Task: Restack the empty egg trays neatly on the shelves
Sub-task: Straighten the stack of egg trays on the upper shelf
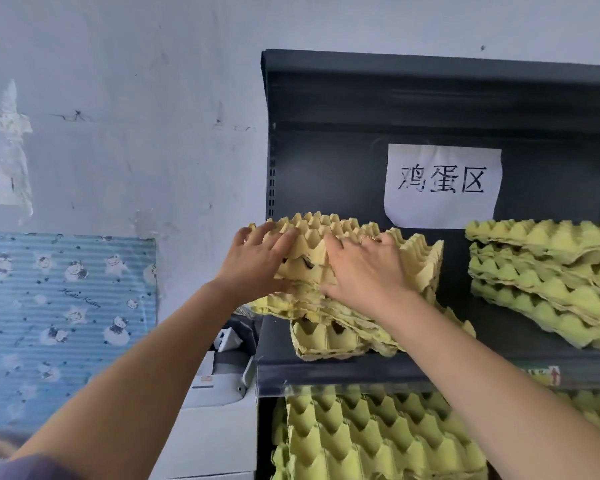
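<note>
Egg trays, yellow pulp, lie in an untidy stack at the left end of the upper shelf, peaks pointing up. We see the upper trays turned askew to the shelf's front edge: their rows run from near left to far right, and one near corner juts past the shelf's left end. The lowest tray sits at the front edge, tipped so that its cups face us.

The left hand lies on the near-left part of the top trays, fingers spread and nearly straight across the peaks. The right hand lies just beside it on the same trays, fingers likewise extended and a ring on one of them. The thumbs point towards each other along the front of the stack; we cannot tell whether they hook beneath an edge.

A second stack, also uneven, stands at the right of the same shelf, apart from the first. More trays fill the shelf below. A paper sign is fixed to the back panel between the two stacks. A blue sheet hangs on the wall at left.
</note>
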Tool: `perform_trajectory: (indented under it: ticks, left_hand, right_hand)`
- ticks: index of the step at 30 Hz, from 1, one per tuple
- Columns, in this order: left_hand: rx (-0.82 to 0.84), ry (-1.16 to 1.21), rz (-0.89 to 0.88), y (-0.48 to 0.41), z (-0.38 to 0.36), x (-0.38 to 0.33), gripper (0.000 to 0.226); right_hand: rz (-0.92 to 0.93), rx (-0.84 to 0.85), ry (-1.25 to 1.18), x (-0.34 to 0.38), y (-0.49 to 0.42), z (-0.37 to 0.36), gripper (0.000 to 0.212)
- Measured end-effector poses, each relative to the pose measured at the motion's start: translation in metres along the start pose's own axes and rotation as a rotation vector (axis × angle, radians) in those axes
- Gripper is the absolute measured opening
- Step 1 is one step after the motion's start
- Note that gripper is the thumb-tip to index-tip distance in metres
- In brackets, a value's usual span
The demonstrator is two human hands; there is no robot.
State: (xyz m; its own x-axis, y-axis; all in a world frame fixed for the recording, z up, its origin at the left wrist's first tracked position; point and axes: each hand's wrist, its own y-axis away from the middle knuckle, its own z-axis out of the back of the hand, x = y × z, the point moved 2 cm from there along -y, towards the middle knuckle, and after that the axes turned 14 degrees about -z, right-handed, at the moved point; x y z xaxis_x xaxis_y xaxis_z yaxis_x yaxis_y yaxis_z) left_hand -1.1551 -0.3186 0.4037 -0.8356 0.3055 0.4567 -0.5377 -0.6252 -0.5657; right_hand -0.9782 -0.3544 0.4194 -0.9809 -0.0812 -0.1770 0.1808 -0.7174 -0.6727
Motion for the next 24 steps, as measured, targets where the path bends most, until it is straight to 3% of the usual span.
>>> perform_trajectory:
  ticks: [9,15,18,20,24]
  left_hand:
    - [-0.300,-0.104,0.009,0.012,-0.008,-0.005,0.089]
    - [-0.104,0.178,0.078,0.010,-0.010,-0.009,0.091]
    - [-0.226,0.427,0.123,0.016,-0.015,-0.012,0.090]
    - [-0.362,0.583,0.267,0.021,-0.021,-0.014,0.082]
    - [-0.512,0.993,0.772,0.019,-0.036,-0.009,0.064]
  right_hand:
    - [0.038,-0.061,-0.003,0.006,0.009,-0.007,0.078]
    - [0.061,-0.099,0.116,0.002,0.020,-0.010,0.098]
    - [0.044,-0.057,0.201,0.002,0.031,-0.016,0.118]
    - [0.034,-0.045,0.260,0.002,0.039,-0.025,0.124]
    - [-0.069,-0.069,0.248,-0.005,0.047,-0.031,0.125]
